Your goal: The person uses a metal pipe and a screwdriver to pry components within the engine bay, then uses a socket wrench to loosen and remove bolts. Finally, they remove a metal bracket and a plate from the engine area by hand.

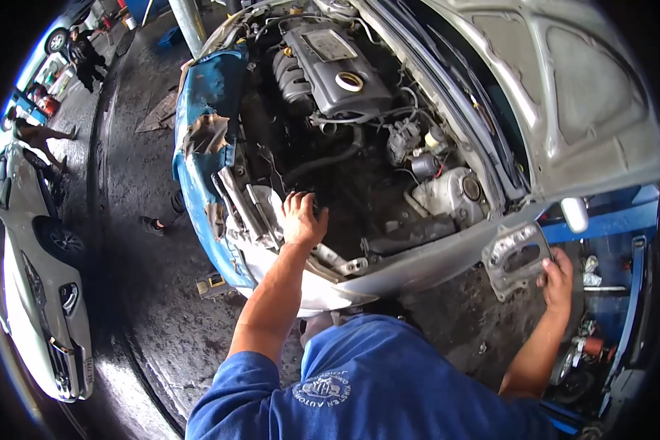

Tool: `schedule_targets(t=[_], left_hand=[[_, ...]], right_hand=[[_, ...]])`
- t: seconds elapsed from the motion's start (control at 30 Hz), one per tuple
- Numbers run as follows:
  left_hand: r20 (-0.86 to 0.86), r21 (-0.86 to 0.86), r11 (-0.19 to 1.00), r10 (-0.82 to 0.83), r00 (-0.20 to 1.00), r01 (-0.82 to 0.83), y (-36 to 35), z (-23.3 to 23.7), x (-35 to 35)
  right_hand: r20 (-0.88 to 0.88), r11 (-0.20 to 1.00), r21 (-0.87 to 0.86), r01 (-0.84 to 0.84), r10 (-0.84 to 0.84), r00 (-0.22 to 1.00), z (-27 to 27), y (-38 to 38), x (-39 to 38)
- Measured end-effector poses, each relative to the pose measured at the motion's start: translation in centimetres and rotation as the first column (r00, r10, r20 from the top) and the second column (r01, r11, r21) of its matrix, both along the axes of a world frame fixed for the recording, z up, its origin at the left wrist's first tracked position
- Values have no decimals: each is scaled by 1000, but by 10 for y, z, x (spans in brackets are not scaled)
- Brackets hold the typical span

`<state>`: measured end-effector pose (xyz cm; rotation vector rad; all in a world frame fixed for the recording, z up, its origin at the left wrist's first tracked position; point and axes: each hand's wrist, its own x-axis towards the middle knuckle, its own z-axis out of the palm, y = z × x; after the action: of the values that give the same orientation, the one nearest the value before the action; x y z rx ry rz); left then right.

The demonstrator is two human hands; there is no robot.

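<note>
My left hand is at the front edge of a car's open engine bay, beside a pale headlight part. Its fingers are curled round something dark that is mostly hidden. Out to the right, my right hand grips the edge of a flat grey metal bracket with a large opening and several holes. The bracket is held in the air just outside the car's silver fender. A dark engine cover lies further back in the bay, with a cream ring on top.
The raised hood is at the upper right. A torn blue bumper lines the car's front. A white car stands at the left, with two people beyond. Blue metal framing and loose parts are at the right.
</note>
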<state>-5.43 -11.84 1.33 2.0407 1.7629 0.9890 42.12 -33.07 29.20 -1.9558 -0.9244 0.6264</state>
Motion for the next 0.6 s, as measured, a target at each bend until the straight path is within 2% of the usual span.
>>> schedule_targets(t=[0.03, 0.07, 0.13, 0.2, 0.3, 0.33, 0.4, 0.47, 0.53, 0.6], left_hand=[[-119, -47, 999, 5, 993, -10, 7, 0, 1], [-129, -89, 995, 35, 991, -46, 13, -12, 3], [-169, -157, 983, 64, 984, -91, 15, -19, 7], [-268, -241, 965, 35, 963, -102, 10, -19, 9], [-197, -301, 949, 34, 980, -93, 14, -15, 8], [-147, -256, 961, 72, 986, -108, 13, -17, 9], [-105, -239, 964, 96, 990, -119, 14, -25, 9], [-69, -208, 969, 123, 990, -135, 14, -27, 7], [-74, -191, 970, 137, 988, -148, 15, -27, 8], [-100, -173, 974, 129, 987, -145, 16, -25, 9]], right_hand=[[-151, 997, 70, -44, 54, 987, 1, 33, -11], [-290, 987, 144, -74, 114, 950, 4, 64, -23], [-427, 977, 193, 87, 3, 904, -16, 128, -40], [-541, 985, 165, -59, 141, 829, -33, 194, -46], [-718, 969, 212, -123, 240, 653, -75, 296, -67], [-775, 966, 215, -145, 259, 576, -92, 333, -71], [-872, 971, 235, -46, 231, 432, -113, 396, -104], [-900, 973, 229, -10, 215, 379, -144, 456, -128], [-914, 962, 264, -62, 270, 303, -163, 511, -159], [-942, 967, 254, 29, 240, 233, -181, 571, -185]])
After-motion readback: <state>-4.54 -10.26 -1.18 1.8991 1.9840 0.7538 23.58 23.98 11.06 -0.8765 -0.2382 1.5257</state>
